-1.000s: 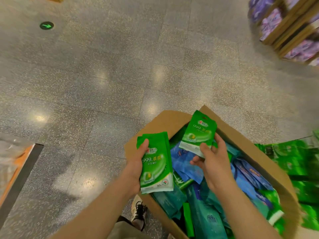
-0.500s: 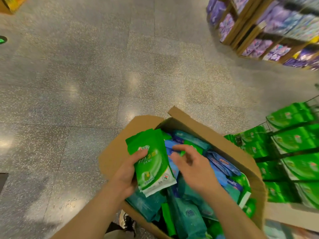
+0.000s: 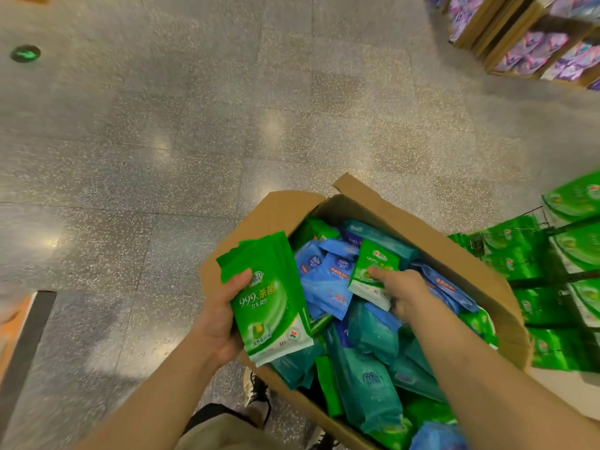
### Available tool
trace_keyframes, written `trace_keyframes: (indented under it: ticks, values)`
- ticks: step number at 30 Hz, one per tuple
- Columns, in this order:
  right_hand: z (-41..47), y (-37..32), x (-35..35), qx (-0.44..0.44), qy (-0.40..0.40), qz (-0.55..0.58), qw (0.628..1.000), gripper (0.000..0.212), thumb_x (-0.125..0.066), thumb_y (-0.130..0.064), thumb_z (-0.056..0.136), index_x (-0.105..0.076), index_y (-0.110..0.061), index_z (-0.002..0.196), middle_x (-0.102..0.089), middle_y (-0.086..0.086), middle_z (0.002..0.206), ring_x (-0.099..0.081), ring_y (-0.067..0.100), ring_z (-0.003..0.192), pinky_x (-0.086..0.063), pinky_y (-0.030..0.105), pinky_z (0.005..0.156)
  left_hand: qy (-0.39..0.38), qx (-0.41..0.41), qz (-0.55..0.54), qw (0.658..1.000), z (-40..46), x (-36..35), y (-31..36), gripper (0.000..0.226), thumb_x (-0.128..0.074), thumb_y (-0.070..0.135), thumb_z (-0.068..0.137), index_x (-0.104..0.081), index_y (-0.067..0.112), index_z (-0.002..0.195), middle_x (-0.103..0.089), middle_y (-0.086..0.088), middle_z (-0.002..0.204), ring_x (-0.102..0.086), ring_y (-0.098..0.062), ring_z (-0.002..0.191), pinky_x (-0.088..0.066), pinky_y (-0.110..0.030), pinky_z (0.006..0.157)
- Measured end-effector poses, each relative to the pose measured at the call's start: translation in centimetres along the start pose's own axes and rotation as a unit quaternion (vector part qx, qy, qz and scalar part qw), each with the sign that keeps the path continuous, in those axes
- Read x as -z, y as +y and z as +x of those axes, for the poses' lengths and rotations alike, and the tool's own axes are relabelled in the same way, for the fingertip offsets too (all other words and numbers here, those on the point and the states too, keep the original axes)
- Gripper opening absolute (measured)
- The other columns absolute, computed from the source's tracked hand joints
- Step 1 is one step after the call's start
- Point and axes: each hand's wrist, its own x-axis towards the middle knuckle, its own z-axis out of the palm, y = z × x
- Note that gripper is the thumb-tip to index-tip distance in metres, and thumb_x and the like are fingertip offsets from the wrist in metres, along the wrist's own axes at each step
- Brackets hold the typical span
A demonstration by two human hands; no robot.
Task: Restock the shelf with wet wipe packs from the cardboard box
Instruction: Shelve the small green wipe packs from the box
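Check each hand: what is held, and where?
Left hand grips a stack of green packs along its left edge; right hand pinches one green pack near its lower end.

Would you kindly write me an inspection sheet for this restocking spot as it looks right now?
Surface: speckled grey tiled floor, with light glare.
Job's things: open cardboard box holding mixed green, blue and teal packs; stack of green wipe packs; single green pack; green packs on the shelf to the right.
Clutter: nothing seen.
Grips: left hand holds the stack; right hand pinches the single pack over the box.
Cables: nothing seen.
Surroundings: purple-stocked display top right; green arrow floor marker; person's shoe beside the box.
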Motion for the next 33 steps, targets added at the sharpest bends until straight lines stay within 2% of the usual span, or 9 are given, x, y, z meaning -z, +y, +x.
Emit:
trace_keyframes:
  ticks: [2,5,10,14,19,24,28,31,33]
  values:
    - [-0.7,0.4,0.1,0.036,0.009,-0.019,0.999,0.047,-0.093,-0.022,0.074,-0.068,0.002,0.106,-0.076,0.017,0.100,-0.075,0.035,0.089,-0.060,0.062,0.080,-0.007,-0.010,0.000,1.000,-0.5,-0.5,-0.4,0.067,-0.102,0.039,0.039,-0.082,0.012,0.098,-0.077,-0.018,0.109,-0.077,-0.032,0.088,-0.064,-0.047,0.081]
    - [-3.7,0.5,0.0,0.148,0.042,-0.065,0.986,0.050,-0.087,-0.018,0.080,-0.056,0.000,0.116,-0.072,0.012,0.101,-0.072,0.026,0.085,-0.061,0.047,0.077,0.001,-0.012,-0.011,1.000,-1.1,-1.5,-0.9,0.026,-0.072,0.037,0.075,-0.084,0.015,0.083,-0.079,-0.015,0.095,-0.077,-0.027,0.078,-0.065,-0.042,0.071]
    - [-11.6,0.0,0.9,0.251,-0.011,0.030,0.967,0.064,-0.076,-0.020,0.092,-0.034,-0.028,0.140,-0.070,-0.009,0.107,-0.073,0.014,0.092,-0.056,0.038,0.086,-0.006,0.000,0.011,1.000,-1.4,-2.4,-1.6,0.072,-0.102,0.048,0.029,-0.084,0.012,0.089,-0.078,-0.019,0.104,-0.078,-0.031,0.084,-0.064,-0.043,0.071]
    - [-17.7,-0.7,0.7,0.329,-0.093,0.045,0.939,0.047,-0.069,-0.016,0.097,-0.049,-0.028,0.138,-0.076,-0.006,0.110,-0.076,0.011,0.093,-0.060,0.030,0.082,0.016,0.025,0.014,0.999,-1.5,-4.1,-2.1,0.057,-0.073,0.054,0.072,-0.074,0.010,0.108,-0.077,-0.018,0.106,-0.077,-0.031,0.085,-0.064,-0.044,0.075]
    - [-21.1,-1.1,-0.4,0.402,-0.135,-0.078,0.902,0.047,-0.070,-0.020,0.096,-0.050,-0.037,0.134,-0.073,-0.012,0.114,-0.072,0.001,0.097,-0.057,0.020,0.083,-0.017,0.043,0.015,0.999,-1.5,-6.4,-2.3,0.081,-0.058,0.067,0.075,-0.063,0.011,0.134,-0.070,-0.020,0.128,-0.072,-0.036,0.109,-0.057,-0.049,0.093]
    - [-21.0,-0.1,-1.3,0.431,-0.079,-0.177,0.881,0.063,-0.068,-0.051,0.084,-0.050,-0.032,0.141,-0.060,-0.005,0.116,-0.060,0.013,0.107,-0.052,0.038,0.096,-0.080,0.015,0.039,0.996,-1.6,-6.7,-2.7,0.120,-0.091,0.072,0.044,-0.057,0.011,0.142,-0.064,-0.021,0.137,-0.065,-0.038,0.123,-0.056,-0.050,0.098]
    - [-20.8,0.8,-1.6,0.439,-0.103,-0.141,0.881,0.042,-0.065,-0.035,0.098,-0.054,-0.026,0.138,-0.057,-0.002,0.119,-0.059,0.011,0.103,-0.049,0.023,0.091,-0.105,-0.010,0.033,0.994,-1.6,-6.1,-2.6,0.106,-0.098,0.046,0.053,-0.056,0.009,0.143,-0.062,-0.026,0.137,-0.064,-0.042,0.121,-0.055,-0.053,0.098]
    - [-19.3,2.2,-1.0,0.321,-0.068,0.007,0.945,0.015,-0.050,-0.027,0.106,-0.065,-0.027,0.110,-0.065,0.002,0.098,-0.063,0.009,0.074,-0.049,0.033,0.073,-0.097,-0.021,-0.001,0.995,-1.9,-5.7,-1.8,0.082,-0.103,0.038,0.034,-0.079,0.011,0.108,-0.076,-0.018,0.113,-0.076,-0.032,0.094,-0.063,-0.045,0.078]
    - [-17.1,4.8,-0.5,0.262,-0.001,-0.102,0.960,0.020,-0.050,-0.028,0.102,-0.059,-0.023,0.084,-0.061,0.002,0.078,-0.058,0.016,0.065,-0.051,0.041,0.068,-0.088,-0.031,-0.014,0.996,-2.2,-5.3,-1.3,0.085,-0.104,0.037,0.026,-0.078,0.012,0.104,-0.078,-0.015,0.104,-0.077,-0.029,0.085,-0.063,-0.041,0.070]
